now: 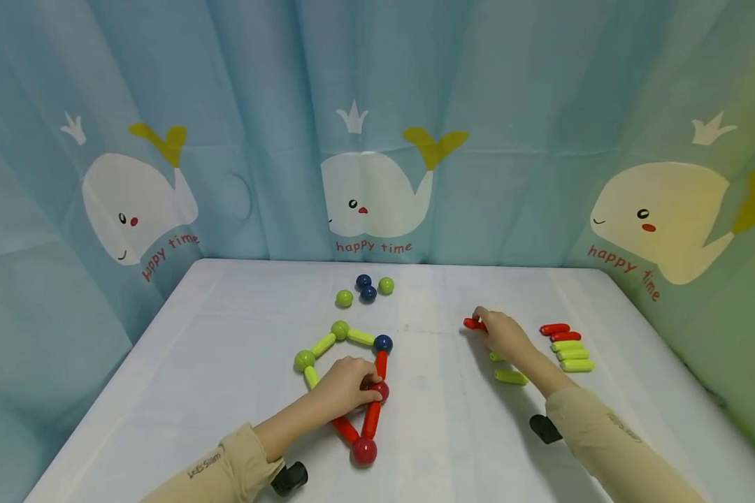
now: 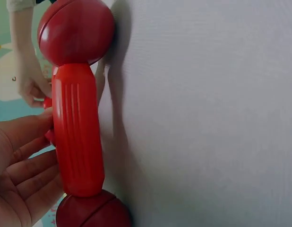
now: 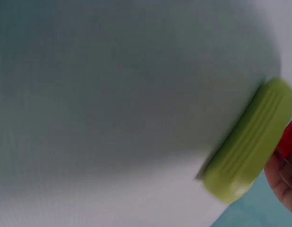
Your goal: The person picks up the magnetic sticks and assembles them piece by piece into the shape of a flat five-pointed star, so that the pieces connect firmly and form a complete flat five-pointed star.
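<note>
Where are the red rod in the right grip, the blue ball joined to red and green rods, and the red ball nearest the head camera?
Red rod (image 1: 470, 323): head view, its exposed end.
Blue ball (image 1: 383, 343): head view, its middle.
Red ball (image 1: 363, 452): head view, its middle.

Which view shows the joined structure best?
Head: most of the structure shows, the left hand covering part. Left wrist: mainly a red rod and two red balls, close up. Right wrist: none of it.

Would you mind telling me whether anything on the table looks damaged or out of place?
Nothing looks visibly damaged or spilled. The only mild oddity is two green sticks beside the right hand, lying apart from the neat row of sticks.
</note>
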